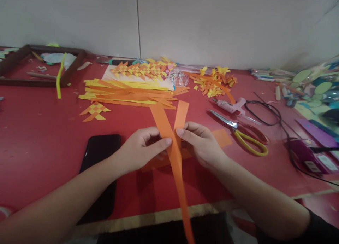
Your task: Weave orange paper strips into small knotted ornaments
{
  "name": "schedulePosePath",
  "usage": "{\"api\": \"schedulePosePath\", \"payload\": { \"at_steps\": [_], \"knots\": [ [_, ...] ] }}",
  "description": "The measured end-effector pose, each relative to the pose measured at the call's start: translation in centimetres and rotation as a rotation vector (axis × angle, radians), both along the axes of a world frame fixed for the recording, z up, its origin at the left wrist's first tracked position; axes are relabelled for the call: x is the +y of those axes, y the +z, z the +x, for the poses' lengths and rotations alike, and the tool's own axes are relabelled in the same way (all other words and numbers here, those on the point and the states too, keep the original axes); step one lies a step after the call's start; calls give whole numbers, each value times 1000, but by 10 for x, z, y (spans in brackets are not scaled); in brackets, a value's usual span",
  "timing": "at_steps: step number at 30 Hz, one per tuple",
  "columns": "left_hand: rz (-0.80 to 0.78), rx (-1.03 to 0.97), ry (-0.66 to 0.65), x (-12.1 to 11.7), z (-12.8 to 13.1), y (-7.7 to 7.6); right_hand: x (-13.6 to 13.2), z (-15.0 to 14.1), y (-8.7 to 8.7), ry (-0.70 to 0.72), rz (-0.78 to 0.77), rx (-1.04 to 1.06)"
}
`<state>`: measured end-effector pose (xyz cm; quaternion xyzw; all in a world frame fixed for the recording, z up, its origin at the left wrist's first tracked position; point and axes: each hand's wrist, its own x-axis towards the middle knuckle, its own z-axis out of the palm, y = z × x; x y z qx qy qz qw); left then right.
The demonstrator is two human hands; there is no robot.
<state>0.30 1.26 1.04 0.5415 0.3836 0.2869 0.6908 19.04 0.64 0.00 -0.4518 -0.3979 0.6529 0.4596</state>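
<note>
Orange paper strips [176, 159] are pinched between both my hands over the near part of the red table. My left hand [149, 145] is closed, its thumb pressing on the longer strip, whose tail hangs down past the table edge. My right hand [200, 143] is closed on the shorter upright end, thumb on its front. The strips cross between my thumbs; how they join behind the fingers is hidden. More orange paper [222, 138] lies flat on the table beneath and behind my right hand.
Yellow and orange strips [127, 94] are piled ahead, with woven paper fish [95, 111] to the left. Scissors [235, 127] and a pink glue gun [233, 106] lie right, near a cable. A black phone [99, 173] is beneath my left forearm. A wooden frame [74, 65] stands back left.
</note>
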Motion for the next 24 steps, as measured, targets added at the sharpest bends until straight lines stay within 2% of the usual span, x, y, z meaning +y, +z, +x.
{"api": "schedulePosePath", "payload": {
  "at_steps": [3,6,13,16,24],
  "knots": [
    [-18,4,76,2,0,0,-1,0,1,82,-1,33],
    [-33,-16,97,3,0,-1,-2,0,2,95,25,-3],
    [-77,-32,171,3,-1,-3,-1,0,0,23,47,-18],
    [-51,26,194,3,-1,-2,1,-1,-1,-31,56,-32],
    [34,78,-31,2,-2,0,-1,-2,0,-16,42,-54]
  ]
}}
